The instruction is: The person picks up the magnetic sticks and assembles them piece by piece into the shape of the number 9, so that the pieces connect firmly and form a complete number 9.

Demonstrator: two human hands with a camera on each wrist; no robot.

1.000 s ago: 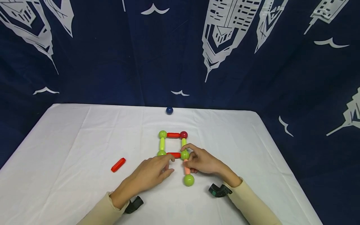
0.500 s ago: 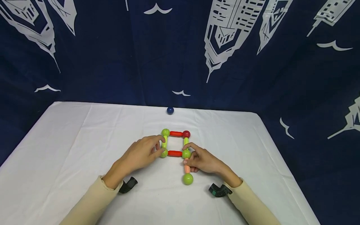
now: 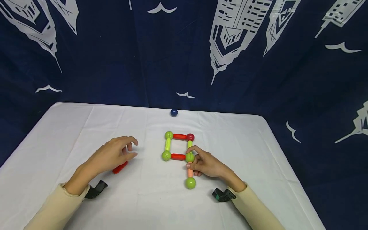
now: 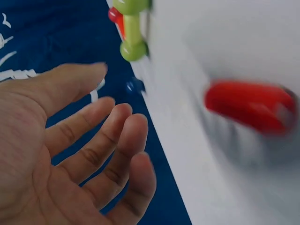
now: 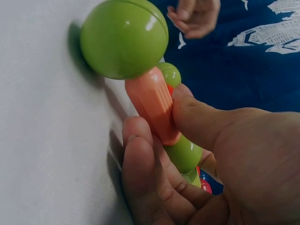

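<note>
My right hand (image 3: 209,164) pinches a salmon-coloured rod (image 5: 151,101) between thumb and fingers. A green ball (image 3: 190,183) caps the rod's near end, and its far end meets another green ball (image 3: 189,157). That second ball is one corner of a square of magnetic-type balls and rods, with a dark red ball (image 3: 190,137), red rods (image 3: 178,157) and yellow-green rods (image 3: 168,144). Over the table to the left, my left hand (image 3: 110,155) holds nothing, its fingers relaxed and spread. Just below it lies a loose red rod (image 4: 251,105), partly hidden by the hand in the head view.
A dark blue ball (image 3: 173,112) sits near the far edge of the white-covered table (image 3: 230,134). Behind the table hangs a navy cloth (image 3: 115,64) with white building prints. Both wrists wear a black device (image 3: 224,195).
My left hand has gone from beside the square's near rod, past its left side, leftward to above the loose red rod. The right hand keeps pinching the salmon-coloured rod almost in place.
</note>
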